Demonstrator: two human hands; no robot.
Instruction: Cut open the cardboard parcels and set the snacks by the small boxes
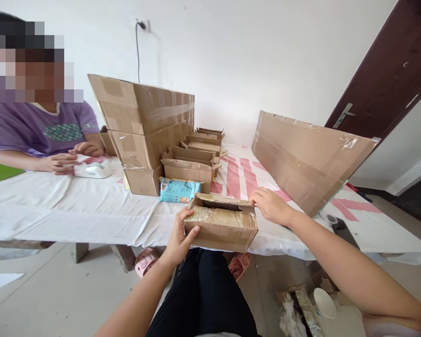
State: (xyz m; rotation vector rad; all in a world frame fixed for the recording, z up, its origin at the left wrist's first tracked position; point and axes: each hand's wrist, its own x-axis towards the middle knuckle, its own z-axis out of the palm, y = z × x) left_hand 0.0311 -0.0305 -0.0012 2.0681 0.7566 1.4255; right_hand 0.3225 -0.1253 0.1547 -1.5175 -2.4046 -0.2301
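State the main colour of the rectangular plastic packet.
Mainly light blue; the rectangular plastic packet shows best in the head view.

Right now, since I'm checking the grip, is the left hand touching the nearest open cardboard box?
Touching. The head view shows the left hand at the left end of the cardboard box, its thumb lying against the front face.

Counted: one small open brown cardboard box point(221, 231), the wearer's two bare hands point(271, 206), one blue packet point(180, 189), three stacked brown cardboard cartons point(166, 107), one wide brown cardboard panel point(308, 164). Also two pink perforated clogs point(147, 262), one round white bowl point(324, 303), several open brown boxes point(187, 170) too overlapped to number.
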